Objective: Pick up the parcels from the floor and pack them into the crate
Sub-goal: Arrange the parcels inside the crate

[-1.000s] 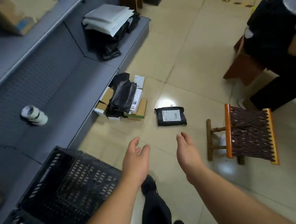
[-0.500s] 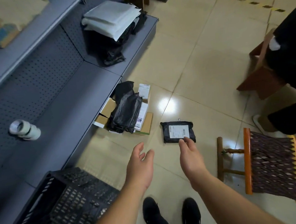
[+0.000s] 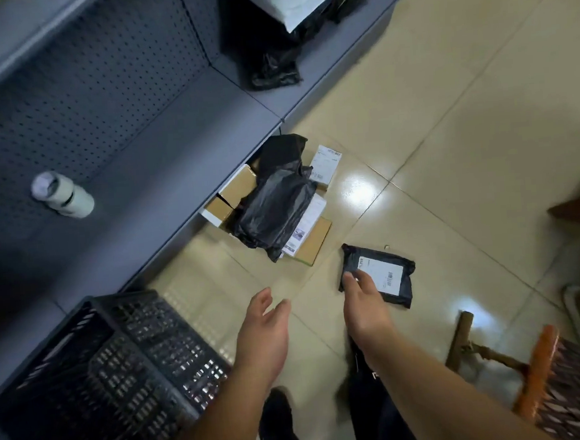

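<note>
Reaching down toward the floor, the right hand [image 3: 363, 300] has its fingers spread over the near left corner of a flat black parcel [image 3: 385, 275] with a white label, which lies alone on the tiles between the pile by the shelf and a small wooden stool [image 3: 518, 368]. The fingertips overlap the parcel's edge, but I cannot tell whether they touch it or hover just above; nothing is gripped. The left hand [image 3: 265, 331] hangs open and empty, fingers relaxed, between the parcel and the black crate [image 3: 121, 379] standing on the floor at the left. The step in hand looks like the first pickup of this single parcel. Next, I judge, the right hand needs to close on the parcel's edge, thumb under and fingers on top, since a thin soft bag lying flat gives little to hold; then lift it and carry it left across to the crate. More parcels [image 3: 274, 207], brown boxes, white-labelled ones and a crumpled black bag, sit heaped against the base of the grey shelf [image 3: 175, 166], well apart from both hands, so most of the task seems left to do.
</note>
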Tool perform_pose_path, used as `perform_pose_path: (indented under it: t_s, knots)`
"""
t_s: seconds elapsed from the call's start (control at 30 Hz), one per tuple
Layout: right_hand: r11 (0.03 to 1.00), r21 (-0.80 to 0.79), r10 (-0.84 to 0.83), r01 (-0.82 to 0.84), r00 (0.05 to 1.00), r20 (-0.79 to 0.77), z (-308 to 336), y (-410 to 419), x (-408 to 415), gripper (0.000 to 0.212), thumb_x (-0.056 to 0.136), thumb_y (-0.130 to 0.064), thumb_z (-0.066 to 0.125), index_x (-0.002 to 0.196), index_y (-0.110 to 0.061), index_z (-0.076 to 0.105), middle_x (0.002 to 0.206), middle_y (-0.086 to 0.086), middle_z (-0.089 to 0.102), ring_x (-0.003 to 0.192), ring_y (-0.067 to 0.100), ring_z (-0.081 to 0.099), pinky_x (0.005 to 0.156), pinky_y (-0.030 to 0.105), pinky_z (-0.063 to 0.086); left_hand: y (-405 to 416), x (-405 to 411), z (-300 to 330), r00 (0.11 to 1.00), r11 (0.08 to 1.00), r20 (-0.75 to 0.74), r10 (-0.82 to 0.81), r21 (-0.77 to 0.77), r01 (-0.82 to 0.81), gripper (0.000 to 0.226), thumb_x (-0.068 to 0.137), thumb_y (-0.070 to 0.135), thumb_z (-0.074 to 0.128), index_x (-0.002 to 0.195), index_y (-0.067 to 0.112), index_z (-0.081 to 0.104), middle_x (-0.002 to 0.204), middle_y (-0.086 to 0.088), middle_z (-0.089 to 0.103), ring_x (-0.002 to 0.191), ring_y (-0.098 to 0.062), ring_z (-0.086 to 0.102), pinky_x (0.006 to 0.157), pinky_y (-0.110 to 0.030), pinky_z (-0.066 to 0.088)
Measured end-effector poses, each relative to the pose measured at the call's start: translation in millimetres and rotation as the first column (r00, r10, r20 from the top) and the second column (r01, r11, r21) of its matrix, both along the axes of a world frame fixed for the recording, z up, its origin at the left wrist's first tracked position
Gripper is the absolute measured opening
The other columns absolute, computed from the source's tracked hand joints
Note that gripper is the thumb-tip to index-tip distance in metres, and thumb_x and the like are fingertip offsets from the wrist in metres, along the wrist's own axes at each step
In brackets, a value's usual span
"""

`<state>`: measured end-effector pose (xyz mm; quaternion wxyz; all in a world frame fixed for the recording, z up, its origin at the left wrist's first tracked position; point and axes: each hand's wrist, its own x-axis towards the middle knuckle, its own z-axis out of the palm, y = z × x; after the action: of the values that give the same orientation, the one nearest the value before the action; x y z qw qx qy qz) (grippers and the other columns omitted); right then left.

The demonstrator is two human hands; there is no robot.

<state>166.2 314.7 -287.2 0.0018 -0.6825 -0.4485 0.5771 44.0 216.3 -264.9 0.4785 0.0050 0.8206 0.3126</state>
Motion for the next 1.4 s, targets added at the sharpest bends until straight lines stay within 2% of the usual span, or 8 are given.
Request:
perform_pose_path:
  t_s: [0.4,0.67,0.77,0.87,1.1,1.17,1.3,1.4]
  knots:
    - [0.997,-0.073,-0.012,0.023,0.988,0.153,-163,71,44,0.053,0.105,-0.045,0.031,0.155,-0.029,0.031,0.160,0.002,0.035,0.143,0.030,0.035,0.114,0.045,0.030,77,37,-152,0.983,0.989,0.112,-0.142,-0.029,0.146,0.048,0.100,0.041,0.053,0.147,0.035,0.045,0.148,0.013,0.051,0.113,-0.010,0.050,0.097,-0.030,0.039]
    - [1.000,-0.009,0.027,-0.025,0.958,0.284,-285,110,106,0.057,0.104,-0.047,0.031,0.155,-0.024,0.031,0.156,0.009,0.041,0.138,0.033,0.042,0.114,0.047,0.036,121,70,-278,0.950,0.961,0.147,-0.275,-0.002,0.278,0.054,0.099,0.041,0.053,0.151,0.031,0.043,0.153,0.009,0.048,0.131,-0.017,0.051,0.103,-0.032,0.039]
    - [0.999,-0.001,0.031,-0.033,0.941,0.337,-323,125,125,0.054,0.103,-0.047,0.032,0.150,-0.021,0.039,0.142,0.011,0.053,0.122,0.034,0.052,0.102,0.044,0.045,137,79,-319,0.938,0.950,0.154,-0.309,-0.002,0.313,0.056,0.098,0.042,0.052,0.152,0.030,0.042,0.153,0.008,0.048,0.126,-0.017,0.053,0.097,-0.030,0.040]
    - [1.000,-0.015,0.002,0.004,0.935,0.354,-355,137,139,0.051,0.101,-0.048,0.033,0.139,-0.017,0.047,0.126,0.012,0.060,0.107,0.032,0.057,0.097,0.044,0.048,151,86,-353,0.927,0.940,0.160,-0.340,0.014,0.342,0.051,0.101,0.037,0.051,0.150,0.027,0.043,0.139,0.009,0.055,0.104,-0.011,0.050,0.085,-0.026,0.036]
    - [0.981,-0.142,-0.066,0.128,0.924,0.378,-422,154,157,0.078,0.089,-0.068,0.030,0.145,-0.016,0.044,0.135,0.015,0.057,0.120,0.038,0.056,0.105,0.050,0.044,164,93,-408,0.913,0.935,0.215,-0.346,-0.006,0.355,0.048,0.099,0.036,0.051,0.145,0.028,0.044,0.113,0.011,0.058,0.081,0.000,0.053,0.058,-0.019,0.039]
    - [0.976,-0.155,-0.088,0.156,0.921,0.379,-437,155,158,0.092,0.073,-0.079,0.029,0.140,-0.019,0.050,0.132,0.013,0.061,0.116,0.038,0.060,0.105,0.054,0.046,163,92,-414,0.909,0.937,0.245,-0.337,-0.006,0.349,0.045,0.098,0.037,0.051,0.142,0.030,0.047,0.111,0.009,0.062,0.083,-0.001,0.057,0.058,-0.020,0.041]
    - [0.964,-0.217,-0.078,0.155,0.942,0.326,-429,153,134,0.068,0.088,-0.068,0.030,0.115,-0.014,0.061,0.105,0.015,0.070,0.093,0.038,0.070,0.091,0.056,0.056,155,86,-416,0.910,0.951,0.300,-0.287,-0.027,0.308,0.041,0.096,0.038,0.053,0.136,0.027,0.051,0.111,0.006,0.066,0.089,-0.010,0.064,0.063,-0.025,0.048]
    - [0.979,-0.198,0.020,0.049,0.942,0.334,-421,145,114,0.080,0.083,-0.066,0.025,0.132,-0.010,0.055,0.117,0.016,0.067,0.101,0.037,0.066,0.098,0.052,0.052,140,78,-417,0.925,0.963,0.303,-0.229,-0.066,0.260,0.036,0.094,0.038,0.053,0.129,0.026,0.055,0.107,0.004,0.069,0.091,-0.017,0.068,0.075,-0.033,0.058]
